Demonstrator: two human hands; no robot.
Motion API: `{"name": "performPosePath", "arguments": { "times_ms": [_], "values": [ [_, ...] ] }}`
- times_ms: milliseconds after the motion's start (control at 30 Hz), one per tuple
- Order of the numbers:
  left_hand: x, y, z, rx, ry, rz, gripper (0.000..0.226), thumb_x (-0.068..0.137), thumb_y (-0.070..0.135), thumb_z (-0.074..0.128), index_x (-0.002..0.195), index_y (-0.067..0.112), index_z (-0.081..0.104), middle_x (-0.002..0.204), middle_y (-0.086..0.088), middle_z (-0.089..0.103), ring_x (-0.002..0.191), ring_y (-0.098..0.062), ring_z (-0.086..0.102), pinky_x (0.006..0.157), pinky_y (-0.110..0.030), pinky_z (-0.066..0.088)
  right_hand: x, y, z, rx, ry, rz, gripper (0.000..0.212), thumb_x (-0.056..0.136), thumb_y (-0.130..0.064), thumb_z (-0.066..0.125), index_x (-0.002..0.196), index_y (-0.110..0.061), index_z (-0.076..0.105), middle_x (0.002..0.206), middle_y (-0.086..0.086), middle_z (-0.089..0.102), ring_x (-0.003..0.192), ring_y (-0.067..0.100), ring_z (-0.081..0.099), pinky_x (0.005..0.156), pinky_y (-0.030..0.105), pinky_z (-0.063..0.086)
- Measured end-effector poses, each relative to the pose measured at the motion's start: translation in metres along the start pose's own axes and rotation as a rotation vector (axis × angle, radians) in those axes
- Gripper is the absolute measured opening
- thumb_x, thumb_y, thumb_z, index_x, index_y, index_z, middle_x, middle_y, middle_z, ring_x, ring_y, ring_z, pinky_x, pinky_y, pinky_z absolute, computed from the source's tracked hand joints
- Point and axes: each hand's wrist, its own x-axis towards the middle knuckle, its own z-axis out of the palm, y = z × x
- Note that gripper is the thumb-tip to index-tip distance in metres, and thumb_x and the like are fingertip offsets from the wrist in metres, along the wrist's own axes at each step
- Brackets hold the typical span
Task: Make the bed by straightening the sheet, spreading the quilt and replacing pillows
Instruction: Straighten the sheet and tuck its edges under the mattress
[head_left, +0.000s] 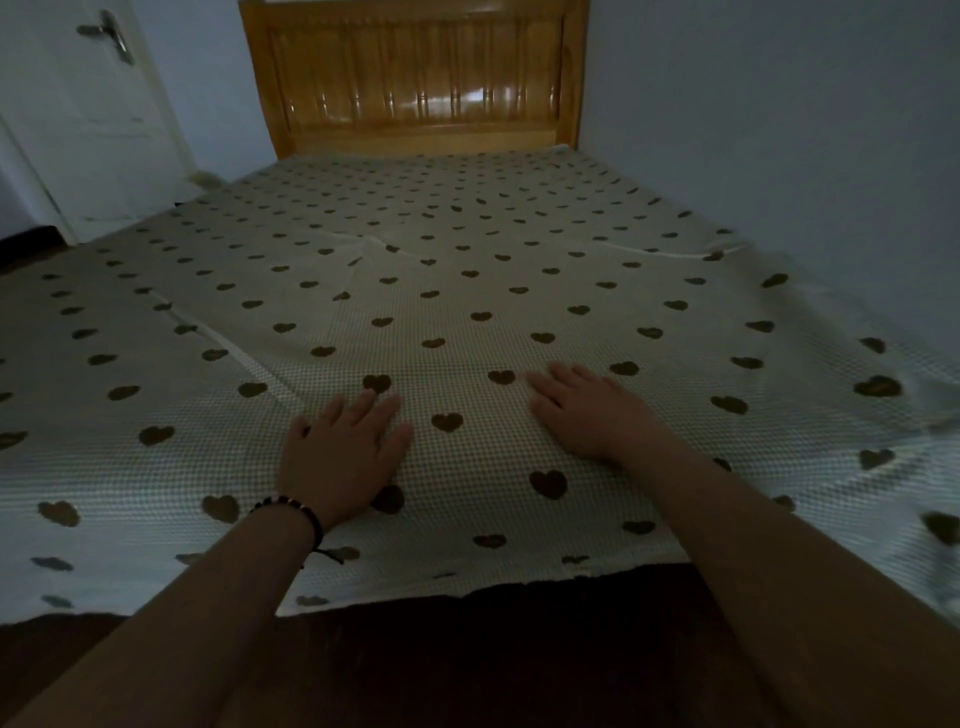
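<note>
A pale checked sheet (467, 291) printed with dark hearts covers the whole bed, up to the wooden headboard (415, 78). A few shallow creases run across its middle and along the right side. My left hand (343, 452), with a dark bead bracelet on the wrist, lies flat on the sheet near the foot of the bed, fingers straight. My right hand (587, 410) presses flat on the sheet a little further up and to the right, fingers extended. Neither hand holds anything. No quilt or pillow is in view.
A pale wall (779, 130) runs close along the bed's right side, where the sheet bunches against it. A white door (93, 114) with a metal handle stands at the back left. Dark floor shows at the left edge and below the bed's foot.
</note>
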Motion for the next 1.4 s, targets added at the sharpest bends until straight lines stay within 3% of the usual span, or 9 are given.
{"name": "performPosePath", "arguments": {
  "times_ms": [200, 300, 367, 434, 467, 634, 834, 1068, 1401],
  "values": [
    [-0.008, 0.009, -0.007, 0.042, -0.033, -0.03, 0.065, 0.091, 0.068, 0.003, 0.151, 0.043, 0.009, 0.162, 0.009, 0.011, 0.148, -0.022, 0.012, 0.117, -0.056, 0.012, -0.021, 0.024, -0.007, 0.002, 0.012, 0.114, 0.059, 0.102, -0.054, 0.01, 0.158, -0.036, 0.004, 0.167, -0.002, -0.001, 0.153, 0.022, -0.001, 0.121, 0.051, 0.002],
    [-0.009, 0.018, -0.015, 0.02, -0.036, -0.056, 0.057, 0.097, 0.058, 0.014, 0.149, 0.037, 0.026, 0.158, 0.005, 0.025, 0.143, -0.026, 0.027, 0.114, -0.055, 0.02, -0.03, 0.018, -0.012, 0.017, 0.038, 0.173, 0.059, 0.102, -0.05, 0.014, 0.157, -0.028, 0.017, 0.165, 0.003, 0.013, 0.151, 0.026, 0.012, 0.12, 0.055, 0.011],
    [-0.008, 0.025, -0.022, -0.02, -0.027, -0.022, 0.058, 0.093, 0.056, 0.014, 0.123, 0.026, 0.053, 0.13, -0.001, 0.055, 0.114, -0.025, 0.053, 0.1, -0.046, 0.042, -0.034, 0.008, -0.021, 0.019, 0.017, 0.194, 0.055, 0.103, -0.046, 0.021, 0.15, -0.02, 0.035, 0.157, 0.008, 0.033, 0.142, 0.03, 0.033, 0.115, 0.054, 0.028],
    [-0.005, 0.039, -0.03, -0.11, -0.057, -0.003, 0.048, 0.092, 0.052, 0.024, 0.094, 0.018, 0.058, 0.095, -0.001, 0.061, 0.087, -0.021, 0.058, 0.081, -0.036, 0.05, -0.035, -0.002, -0.034, 0.029, -0.032, 0.208, 0.044, 0.103, -0.04, 0.03, 0.134, -0.016, 0.051, 0.14, 0.009, 0.051, 0.122, 0.027, 0.051, 0.103, 0.047, 0.042],
    [-0.003, 0.043, -0.037, -0.142, -0.081, -0.001, 0.041, 0.096, 0.045, 0.031, 0.094, 0.016, 0.06, 0.093, -0.001, 0.062, 0.086, -0.021, 0.059, 0.079, -0.035, 0.051, -0.032, -0.011, -0.041, 0.037, -0.052, 0.187, 0.042, 0.103, -0.038, 0.033, 0.133, -0.016, 0.051, 0.139, 0.008, 0.053, 0.12, 0.026, 0.053, 0.101, 0.044, 0.042],
    [0.011, 0.058, -0.061, -0.262, 0.036, 0.056, 0.043, 0.101, 0.034, 0.042, 0.141, 0.019, 0.047, 0.145, -0.002, 0.048, 0.131, -0.019, 0.046, 0.11, -0.034, 0.032, -0.026, -0.045, -0.073, 0.013, -0.042, 0.068, 0.054, 0.106, -0.042, 0.035, 0.154, -0.016, 0.031, 0.158, 0.007, 0.035, 0.142, 0.025, 0.036, 0.114, 0.042, 0.03],
    [0.042, 0.052, -0.109, -0.301, 0.099, 0.033, 0.045, 0.101, 0.035, 0.043, 0.144, 0.022, 0.042, 0.146, -0.001, 0.047, 0.133, -0.017, 0.044, 0.109, -0.031, 0.033, 0.01, -0.085, -0.127, -0.029, -0.008, -0.017, 0.057, 0.105, -0.044, 0.034, 0.156, -0.021, 0.024, 0.161, 0.003, 0.028, 0.146, 0.023, 0.031, 0.117, 0.044, 0.029],
    [0.067, 0.044, -0.219, -0.321, 0.132, -0.017, 0.044, 0.101, 0.036, 0.044, 0.142, 0.021, 0.047, 0.141, -0.002, 0.053, 0.124, -0.019, 0.053, 0.106, -0.035, 0.039, 0.031, -0.14, -0.227, 0.01, -0.061, -0.092, 0.052, 0.105, -0.044, 0.03, 0.151, -0.02, 0.034, 0.149, 0.006, 0.043, 0.136, 0.025, 0.042, 0.11, 0.043, 0.035],
    [0.037, 0.014, -0.419, -0.212, 0.047, -0.163, 0.048, 0.102, 0.04, 0.033, 0.148, 0.03, 0.031, 0.15, 0.007, 0.042, 0.136, -0.01, 0.039, 0.117, -0.046, 0.022, 0.005, -0.235, -0.406, -0.079, -0.153, -0.223, 0.053, 0.105, -0.045, 0.027, 0.155, -0.027, 0.023, 0.151, 0.004, 0.04, 0.137, 0.024, 0.042, 0.108, 0.043, 0.037]
  ]
}}
